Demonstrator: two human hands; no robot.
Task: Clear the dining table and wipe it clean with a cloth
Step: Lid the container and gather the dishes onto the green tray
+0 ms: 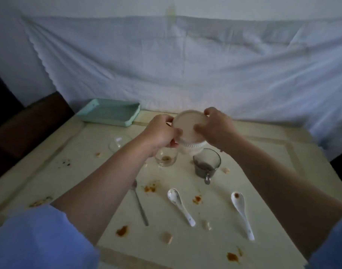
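Observation:
Both hands hold a stack of white bowls (189, 129) above the middle of the cream dining table (263, 152). My left hand (160, 131) grips the stack's left rim, my right hand (214, 127) grips its right rim. Below the stack stand a small clear glass (166, 159) with brown residue and a dark glass mug (207, 164). Two white ceramic spoons (180, 206) (242, 214) and a metal spoon (140, 204) lie nearer me. Orange sauce stains (150, 188) and food crumbs (167, 237) dot the tabletop. No cloth for wiping is in view.
A mint-green tray (110, 113) sits at the table's far left corner. A clear glass bowl (118, 142) stands left of the hands. A white sheet (185, 65) hangs behind the table. A dark wooden chair (30, 123) stands at the left.

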